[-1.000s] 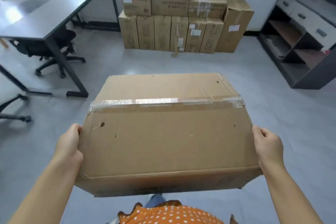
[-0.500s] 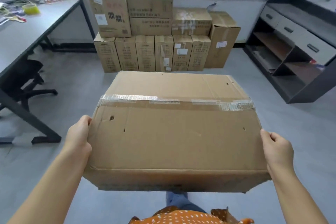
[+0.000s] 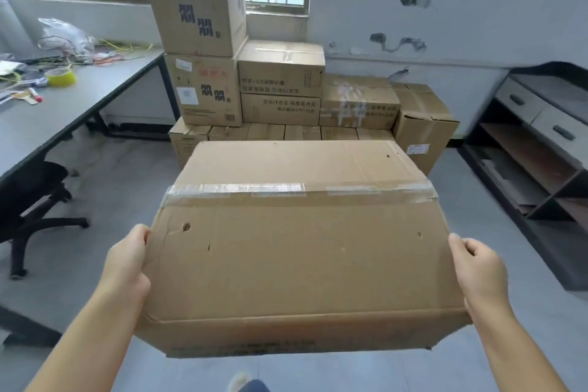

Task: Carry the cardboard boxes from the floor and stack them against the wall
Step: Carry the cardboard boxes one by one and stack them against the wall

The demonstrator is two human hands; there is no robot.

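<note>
A large brown cardboard box [image 3: 296, 251] with clear tape across its top is held in front of me, off the floor. My left hand [image 3: 127, 261] grips its left side and my right hand [image 3: 477, 267] grips its right side; the fingers under the box are hidden. Straight ahead, a stack of cardboard boxes [image 3: 280, 89] stands against the white wall [image 3: 477, 9] under a window, several rows high on the left and lower on the right. The carried box hides the lower front of the stack.
A grey desk [image 3: 63, 114] with cables, a yellow tape roll [image 3: 60, 76] and a plastic bag stands at the left, a black office chair [image 3: 28, 200] beneath it. A dark shelf unit with drawers [image 3: 534, 143] lines the right. Grey floor [image 3: 127, 184] lies between.
The stack against the wall has come much closer and the view has risen to show the window. Both hands keep the same hold on the carried box.
</note>
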